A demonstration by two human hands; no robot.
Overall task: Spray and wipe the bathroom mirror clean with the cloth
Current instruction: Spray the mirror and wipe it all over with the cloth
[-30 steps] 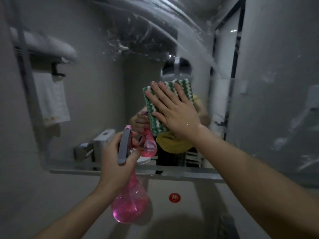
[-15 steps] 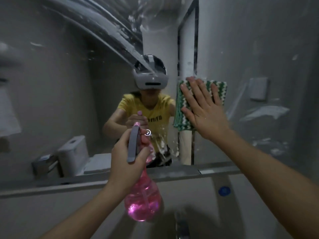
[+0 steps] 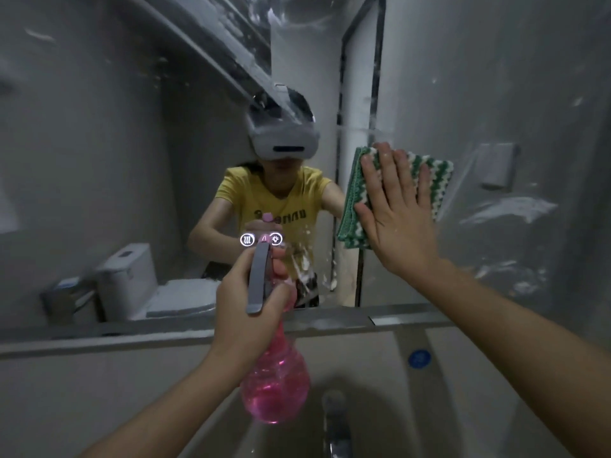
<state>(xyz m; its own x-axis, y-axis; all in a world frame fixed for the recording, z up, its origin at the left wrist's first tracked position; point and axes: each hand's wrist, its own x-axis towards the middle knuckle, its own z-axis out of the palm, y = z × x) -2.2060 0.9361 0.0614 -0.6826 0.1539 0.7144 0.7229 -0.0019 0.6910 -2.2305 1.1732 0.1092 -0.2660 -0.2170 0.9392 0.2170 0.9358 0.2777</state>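
Observation:
The bathroom mirror fills the wall ahead, smeared with white streaks and foam spots. My right hand presses a folded green-and-white cloth flat against the glass at the right, fingers straight and spread. My left hand grips a pink spray bottle by its neck and grey trigger, held in front of the mirror's lower edge. The bottle's round belly holds pink liquid. Foam splatter clings to the glass just right of the nozzle.
A grey ledge runs under the mirror. Below it lies a white basin with a metal tap. The mirror reflects a toilet, a doorway and a person in a yellow shirt wearing a headset.
My right hand has slid the cloth rightward across the glass, from the middle to the right part. The view has turned right. My left hand keeps the bottle in front of the mirror's lower edge.

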